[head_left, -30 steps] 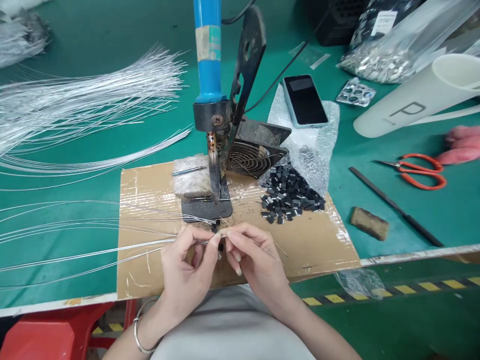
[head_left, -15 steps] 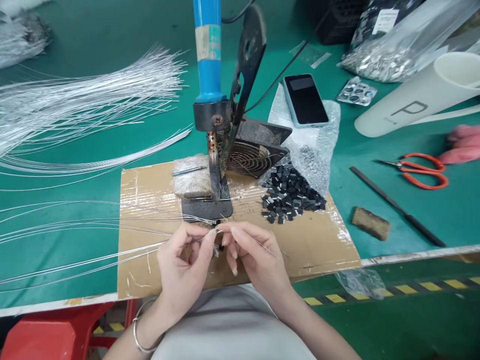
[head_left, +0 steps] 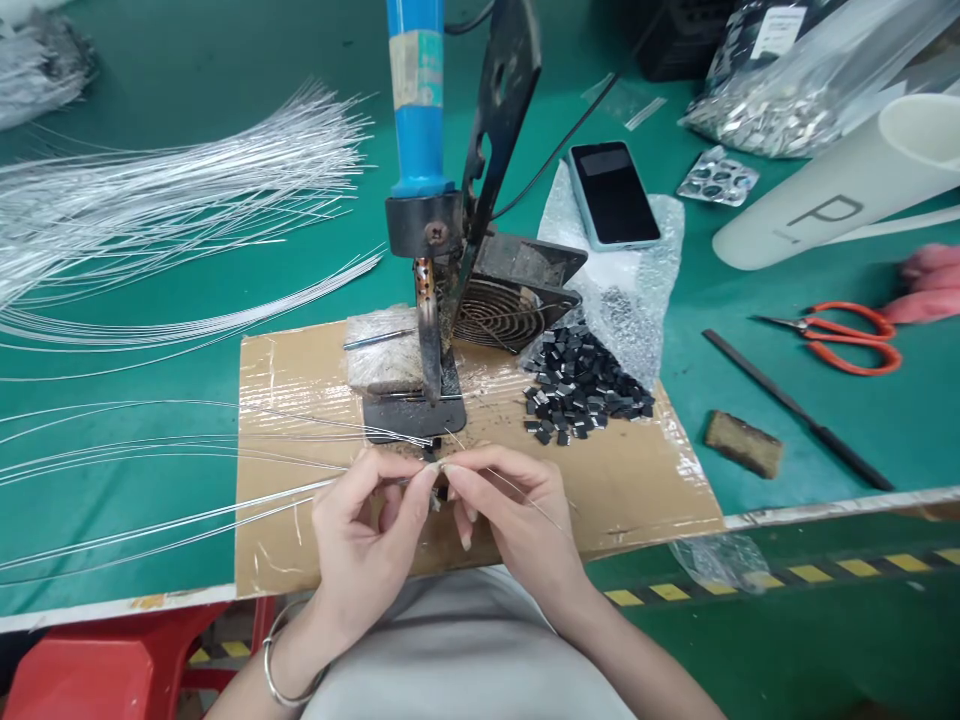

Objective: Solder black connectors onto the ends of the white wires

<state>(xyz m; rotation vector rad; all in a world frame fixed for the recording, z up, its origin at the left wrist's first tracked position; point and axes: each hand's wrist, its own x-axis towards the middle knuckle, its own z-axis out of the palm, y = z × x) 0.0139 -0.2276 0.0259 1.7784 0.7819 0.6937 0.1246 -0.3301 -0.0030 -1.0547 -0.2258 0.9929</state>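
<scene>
My left hand [head_left: 371,520] is closed, thumb and index finger pinching a thin white wire just in front of the soldering iron. Long white wires [head_left: 289,490] trail from it to the left. My right hand [head_left: 517,510] pinches at the same spot, its fingertips meeting the left ones at the wire's end, which they mostly hide. A fine, stiff strand [head_left: 517,490] slants across my right fingers. Just beyond my fingertips, other wire ends lie at a small black connector [head_left: 433,445]. The blue-handled soldering iron [head_left: 418,150] points down from its black stand [head_left: 499,90].
A fan [head_left: 517,290] stands behind a heap of black connectors [head_left: 585,385] on cardboard [head_left: 300,370]. Bundled wires [head_left: 187,190] lie left. Rightward are a phone [head_left: 615,195], a file [head_left: 795,405], red-handled scissors [head_left: 847,335], a brown block [head_left: 742,443] and a white cup [head_left: 840,190].
My right thumb and fingers have shifted slightly at the pinch, and the fine strand across them now shows more fully. My left hand stays nearly in place.
</scene>
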